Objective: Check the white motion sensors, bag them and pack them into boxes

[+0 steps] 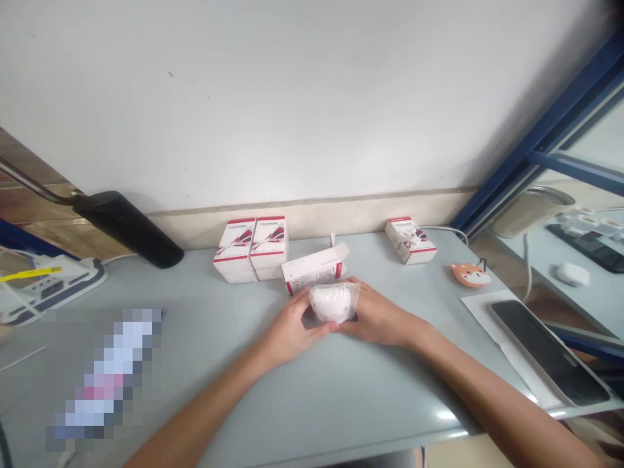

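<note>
- Grey tabletop [390, 390], bearing everything below.
- Paired boxes [269, 246], side by side near the wall; white and red, their printing too small to read.
- Left hand [287, 328] and right hand [377, 313], fingers curled in, gripping one item between them.
- Open box [312, 265], flaps out, just beyond the hands; dark characters on its side, illegible.
- Single box [413, 246], farther right, lettering unreadable.
- Wrapped white item [332, 304], held in both hands, clear film around it.

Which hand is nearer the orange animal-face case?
Right. The right hand is left of the orange animal-face case, not touching it; the left hand is farther left, on the other side of the white bagged item.
</note>
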Available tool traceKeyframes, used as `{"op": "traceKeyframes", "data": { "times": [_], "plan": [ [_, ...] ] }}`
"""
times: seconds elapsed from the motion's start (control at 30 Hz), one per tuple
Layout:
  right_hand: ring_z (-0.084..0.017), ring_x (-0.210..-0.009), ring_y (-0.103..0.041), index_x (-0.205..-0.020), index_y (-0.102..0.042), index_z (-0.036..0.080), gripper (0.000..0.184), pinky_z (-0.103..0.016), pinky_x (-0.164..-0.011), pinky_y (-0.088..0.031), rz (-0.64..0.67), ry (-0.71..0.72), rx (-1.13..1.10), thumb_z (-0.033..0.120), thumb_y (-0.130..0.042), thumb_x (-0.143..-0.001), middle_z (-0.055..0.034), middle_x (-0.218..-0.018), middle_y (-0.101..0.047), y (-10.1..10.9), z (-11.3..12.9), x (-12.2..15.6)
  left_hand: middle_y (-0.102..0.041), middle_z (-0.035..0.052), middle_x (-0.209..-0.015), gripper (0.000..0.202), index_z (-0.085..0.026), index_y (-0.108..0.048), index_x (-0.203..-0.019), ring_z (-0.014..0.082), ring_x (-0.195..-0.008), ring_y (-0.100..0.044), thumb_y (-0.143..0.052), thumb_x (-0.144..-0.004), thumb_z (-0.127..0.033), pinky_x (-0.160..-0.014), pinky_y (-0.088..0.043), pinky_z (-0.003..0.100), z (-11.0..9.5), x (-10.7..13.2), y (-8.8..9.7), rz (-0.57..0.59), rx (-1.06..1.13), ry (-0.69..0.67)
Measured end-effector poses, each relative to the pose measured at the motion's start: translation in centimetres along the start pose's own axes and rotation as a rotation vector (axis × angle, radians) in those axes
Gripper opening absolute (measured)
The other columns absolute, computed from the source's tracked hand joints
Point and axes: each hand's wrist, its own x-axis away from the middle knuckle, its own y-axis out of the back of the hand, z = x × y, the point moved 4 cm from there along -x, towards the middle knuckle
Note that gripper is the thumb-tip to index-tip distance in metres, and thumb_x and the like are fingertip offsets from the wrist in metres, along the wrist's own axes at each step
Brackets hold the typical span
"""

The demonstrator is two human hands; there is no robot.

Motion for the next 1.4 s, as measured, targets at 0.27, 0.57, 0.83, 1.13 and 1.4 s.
{"op": "traceKeyframes", "data": {
  "times": [0.27, 0.57, 0.83, 1.13, 1.4],
  "plan": [
    [-0.02, -0.09, -0.058, -0.127, -0.065, 0.025, 0.035, -0.034, -0.086, -0.05, -0.115, -0.135, -0.252, 0.042, -0.069, -0.097, -0.0043, -0.108, -0.07, 1.9, 0.9, 0.1, -0.078, 0.0146, -0.12, 0.051, -0.017, -0.069, -0.12, 0.0325, -0.111, -0.074, -0.077, -0.087, -0.055, -0.096, -0.059, 0.043, -0.4, -0.3, 1.1, -0.136, 0.487, 0.196],
    [-0.018, -0.085, -0.064, -0.168, 0.003, 0.034, 0.097, -0.04, -0.087, -0.054, -0.037, -0.212, -0.803, 0.043, -0.066, -0.101, -0.0019, -0.102, -0.066, -1.3, 0.1, 0.2, -0.074, 0.014, -0.129, 0.047, -0.019, -0.065, -0.138, 0.0324, -0.114, -0.072, -0.061, -0.1, -0.047, -0.093, -0.058, 0.042, -0.3, -0.1, 1.1, 0.048, 0.806, 0.198],
    [-0.019, -0.086, -0.061, -0.168, 0.003, 0.033, 0.111, -0.036, -0.08, -0.057, 0.018, -0.234, -0.948, 0.039, -0.078, -0.091, -0.0033, -0.106, -0.064, -2.0, -0.4, 0.1, -0.072, 0.0078, -0.124, 0.035, -0.024, -0.069, -0.125, 0.0281, -0.111, -0.07, -0.064, -0.097, -0.044, -0.091, -0.057, 0.036, 1.0, 0.1, 0.8, 0.085, 0.749, 0.211],
    [-0.019, -0.087, -0.061, -0.168, -0.006, 0.032, 0.103, -0.035, -0.076, -0.059, 0.03, -0.229, -0.831, 0.034, -0.075, -0.091, -0.0071, -0.118, -0.063, -2.0, -0.2, 0.4, -0.067, 0.0082, -0.136, 0.043, -0.029, -0.063, -0.138, 0.0283, -0.121, -0.065, -0.056, -0.101, -0.05, -0.1, -0.055, 0.038, 1.1, 0.5, 0.7, 0.097, 0.607, 0.164],
    [-0.027, -0.11, -0.064, -0.169, -0.006, 0.031, 0.1, -0.044, -0.093, -0.057, -0.045, -0.217, -0.64, 0.034, -0.072, -0.094, -0.0087, -0.119, -0.068, -0.8, 0.1, 0.5, -0.058, 0.009, -0.153, 0.053, -0.03, -0.054, -0.149, 0.0315, -0.137, -0.058, -0.055, -0.102, -0.055, -0.108, -0.053, 0.043, 0.5, 0.2, 0.2, 0.093, 0.773, 0.197]
  ]
}}
